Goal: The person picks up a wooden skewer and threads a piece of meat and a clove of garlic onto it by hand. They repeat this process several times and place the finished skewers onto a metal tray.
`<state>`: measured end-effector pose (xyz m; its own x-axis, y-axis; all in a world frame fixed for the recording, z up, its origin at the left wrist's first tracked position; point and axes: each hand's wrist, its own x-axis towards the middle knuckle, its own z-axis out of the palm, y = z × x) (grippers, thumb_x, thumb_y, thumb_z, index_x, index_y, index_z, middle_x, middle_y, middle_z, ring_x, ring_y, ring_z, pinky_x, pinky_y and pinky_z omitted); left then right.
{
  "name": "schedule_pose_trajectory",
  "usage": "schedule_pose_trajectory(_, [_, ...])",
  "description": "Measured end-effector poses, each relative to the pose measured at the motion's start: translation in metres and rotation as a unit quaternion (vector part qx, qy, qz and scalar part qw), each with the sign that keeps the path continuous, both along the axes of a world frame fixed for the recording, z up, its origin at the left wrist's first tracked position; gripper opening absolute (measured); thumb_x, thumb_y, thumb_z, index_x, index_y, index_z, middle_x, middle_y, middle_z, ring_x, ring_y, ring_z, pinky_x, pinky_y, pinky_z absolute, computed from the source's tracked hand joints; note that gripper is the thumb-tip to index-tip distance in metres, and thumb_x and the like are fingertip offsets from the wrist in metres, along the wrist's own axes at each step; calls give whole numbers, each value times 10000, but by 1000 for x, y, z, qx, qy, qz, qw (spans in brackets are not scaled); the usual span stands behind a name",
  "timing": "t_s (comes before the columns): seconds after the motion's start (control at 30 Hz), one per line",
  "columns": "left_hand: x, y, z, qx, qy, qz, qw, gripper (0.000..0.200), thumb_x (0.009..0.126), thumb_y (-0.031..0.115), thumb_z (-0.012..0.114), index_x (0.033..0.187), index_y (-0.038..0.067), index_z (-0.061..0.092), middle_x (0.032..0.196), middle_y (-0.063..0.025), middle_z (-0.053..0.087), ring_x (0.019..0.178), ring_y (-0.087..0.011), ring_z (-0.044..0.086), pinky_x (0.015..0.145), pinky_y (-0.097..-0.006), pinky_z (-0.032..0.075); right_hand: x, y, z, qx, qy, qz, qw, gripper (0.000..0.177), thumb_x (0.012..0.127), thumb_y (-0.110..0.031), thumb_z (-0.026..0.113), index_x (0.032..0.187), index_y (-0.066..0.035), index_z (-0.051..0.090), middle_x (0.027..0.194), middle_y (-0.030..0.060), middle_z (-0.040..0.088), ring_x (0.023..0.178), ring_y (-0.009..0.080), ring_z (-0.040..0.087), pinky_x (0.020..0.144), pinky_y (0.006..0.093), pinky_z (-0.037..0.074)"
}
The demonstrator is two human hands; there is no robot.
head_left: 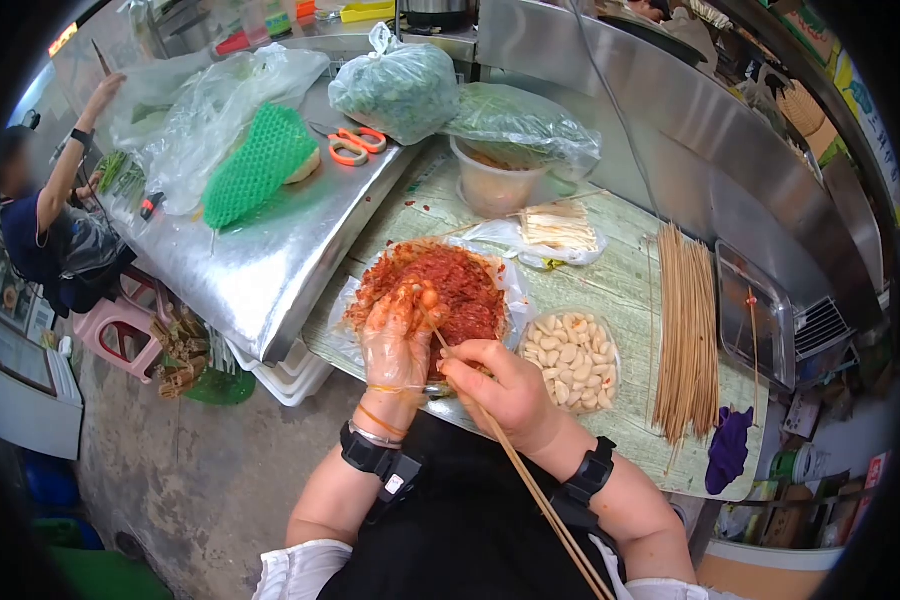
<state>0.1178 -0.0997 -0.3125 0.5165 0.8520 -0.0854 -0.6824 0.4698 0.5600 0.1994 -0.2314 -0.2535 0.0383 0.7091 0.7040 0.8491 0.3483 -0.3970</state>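
My left hand (395,340), in a clear plastic glove smeared red, is over the heap of red, seasoned meat-like mixture (455,285). Its fingers are curled around a small red-coated piece of food (429,299), whose kind I cannot make out. My right hand (505,390) grips long bamboo skewers (538,490). One skewer tip reaches up to the gloved fingers, and the other ends run down past my apron. Close to my right hand is a clear bag of peeled garlic cloves (572,362). White plastic (517,300) lies under the red heap.
Many bamboo skewers (685,335) lie right, beside a metal tray (756,315) and purple cloth (730,450). Behind are a plastic tub (492,185), bagged greens (395,95) and a pale bundle (558,226). Scissors (355,147) rest on the steel counter (270,270). A co-worker (55,220) is far left.
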Motion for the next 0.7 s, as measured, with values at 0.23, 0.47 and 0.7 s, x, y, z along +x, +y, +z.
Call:
schedule_pose_trajectory(0.23, [1, -3, 4, 34, 31, 30, 998, 189, 943, 61, 498, 1101, -35, 537, 1065, -137, 601, 956, -244, 631, 777, -351, 578, 0, -1, 1, -5, -33, -11, 999, 265, 716, -3, 643, 978, 25, 616, 991, 147, 597, 813, 266, 629, 661, 322, 528])
schedule_pose_trajectory(0.47, [-1, 2, 2, 41, 46, 41, 997, 184, 937, 53, 509, 1095, -33, 547, 1063, -131, 606, 946, -241, 634, 791, -340, 570, -5, 6, 3, 16, -36, -16, 999, 232, 728, 13, 671, 956, 19, 633, 961, 157, 612, 778, 282, 632, 652, 335, 532])
schedule_pose_trajectory(0.7, [0, 5, 0, 36, 62, 56, 996, 180, 929, 41, 519, 1090, -30, 558, 1040, -123, 615, 929, -232, 636, 772, -331, 570, -10, 10, 4, 19, 27, -24, 999, 207, 750, 21, 653, 954, 33, 621, 944, 167, 602, 783, 292, 622, 666, 345, 522])
